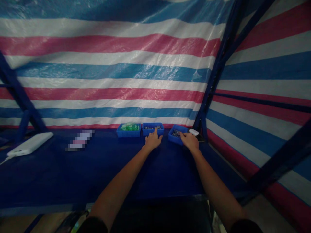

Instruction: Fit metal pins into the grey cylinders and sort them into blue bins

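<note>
Three small blue trays stand in a row at the back of a dark blue table (73, 174). The left tray (128, 131) holds green pieces, the middle tray (153, 128) and the right tray (177, 134) hold small dark metal parts. My left hand (153, 140) lies flat on the table with fingers spread, its index finger touching the front edge of the middle tray. My right hand (189, 140) rests at the near corner of the right tray, fingers curled toward it; what they hold, if anything, is too small to see. A small white object (193, 131) lies just beyond it.
A white power bank (30, 143) with a cable lies at the table's left. A blurred-out flat item (80, 139) lies left of the trays. Striped red, white and blue tarpaulin (109, 64) walls the back and right, with dark blue frame bars (216, 74) at the corners.
</note>
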Motion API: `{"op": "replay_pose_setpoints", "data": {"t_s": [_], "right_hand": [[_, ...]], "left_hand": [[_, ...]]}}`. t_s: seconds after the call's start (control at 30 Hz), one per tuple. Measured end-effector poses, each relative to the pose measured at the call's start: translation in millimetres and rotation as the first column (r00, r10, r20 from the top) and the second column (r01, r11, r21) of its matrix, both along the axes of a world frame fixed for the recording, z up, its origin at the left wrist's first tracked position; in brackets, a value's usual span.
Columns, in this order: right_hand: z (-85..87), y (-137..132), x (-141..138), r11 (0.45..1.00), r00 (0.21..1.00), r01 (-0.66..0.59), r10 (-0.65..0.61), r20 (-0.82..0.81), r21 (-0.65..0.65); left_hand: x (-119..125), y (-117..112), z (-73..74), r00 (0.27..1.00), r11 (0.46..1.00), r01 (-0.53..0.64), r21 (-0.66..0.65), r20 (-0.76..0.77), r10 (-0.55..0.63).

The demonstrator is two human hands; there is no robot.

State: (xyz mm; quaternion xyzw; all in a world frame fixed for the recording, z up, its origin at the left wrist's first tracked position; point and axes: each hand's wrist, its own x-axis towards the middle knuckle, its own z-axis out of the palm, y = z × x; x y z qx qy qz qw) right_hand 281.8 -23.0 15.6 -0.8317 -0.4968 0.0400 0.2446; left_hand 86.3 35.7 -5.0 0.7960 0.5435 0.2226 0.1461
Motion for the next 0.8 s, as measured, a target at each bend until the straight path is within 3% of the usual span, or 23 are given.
{"op": "replay_pose_setpoints", "data": {"t_s": [0.1, 0.27, 0.33, 0.5, 0.63, 0.8], "right_hand": [[-7.1, -1.1, 0.9, 0.997, 0.99, 0.076, -0.074, -0.119, 0.016], [-15.2, 6.8, -3.6, 0.972, 0.935, 0.23, -0.21, -0.287, 0.038], [-16.8, 8.8, -1.0, 0.969, 0.929, 0.245, -0.222, -0.296, 0.041], [-19.1, 10.4, 9.8, 0.964, 0.938, 0.234, -0.189, -0.291, 0.128], [-20.9, 13.6, 12.2, 0.936, 0.945, 0.216, -0.129, -0.301, 0.279], [-26.0, 18.0, 9.1, 0.892, 0.935, 0.23, -0.092, -0.342, 0.39]], "left_hand": [[-1.6, 1.7, 1.5, 0.995, 0.995, -0.096, -0.008, 0.017, 0.096], [-8.7, 2.3, 1.1, 0.989, 0.99, -0.139, 0.028, 0.049, 0.138], [-17.6, 6.0, 5.2, 0.993, 0.994, -0.114, -0.004, 0.029, 0.114], [-57.1, 10.8, 18.3, 0.996, 0.994, 0.082, -0.074, 0.027, -0.081], [-79.0, -19.4, 16.2, 0.996, 0.996, 0.087, 0.018, -0.038, -0.087], [-65.6, -62.3, 5.8, 0.985, 0.99, 0.082, 0.116, -0.162, -0.063]]}}
